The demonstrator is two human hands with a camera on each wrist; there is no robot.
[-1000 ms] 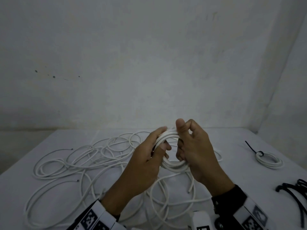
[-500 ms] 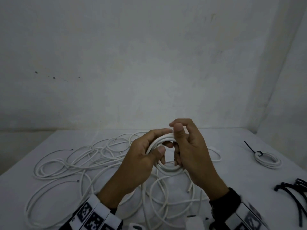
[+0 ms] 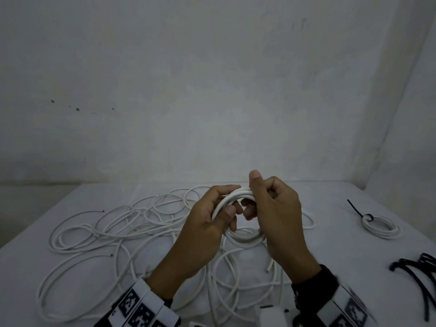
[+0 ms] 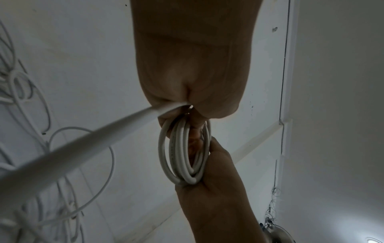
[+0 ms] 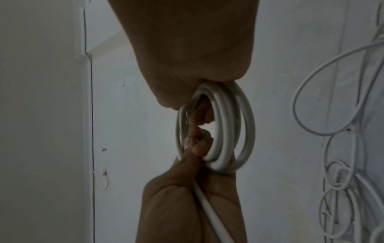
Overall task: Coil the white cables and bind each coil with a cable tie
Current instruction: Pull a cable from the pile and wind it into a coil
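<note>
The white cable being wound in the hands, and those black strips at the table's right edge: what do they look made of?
White cable: seemingly a smooth plastic or rubbery jacket with a slight sheen; it bends into tight loops without kinking. What lies inside is hidden.

Black strips: probably flexible matte plastic; thin, flat and curling, like the black tie on the finished coil.

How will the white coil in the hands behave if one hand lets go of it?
The coil would probably spring open: its loops sit unevenly in the left wrist view and no tie binds it. It looks fairly stiff, since its arcs stay round between the left hand and right hand. Its trailing cable may tug it down.
</note>
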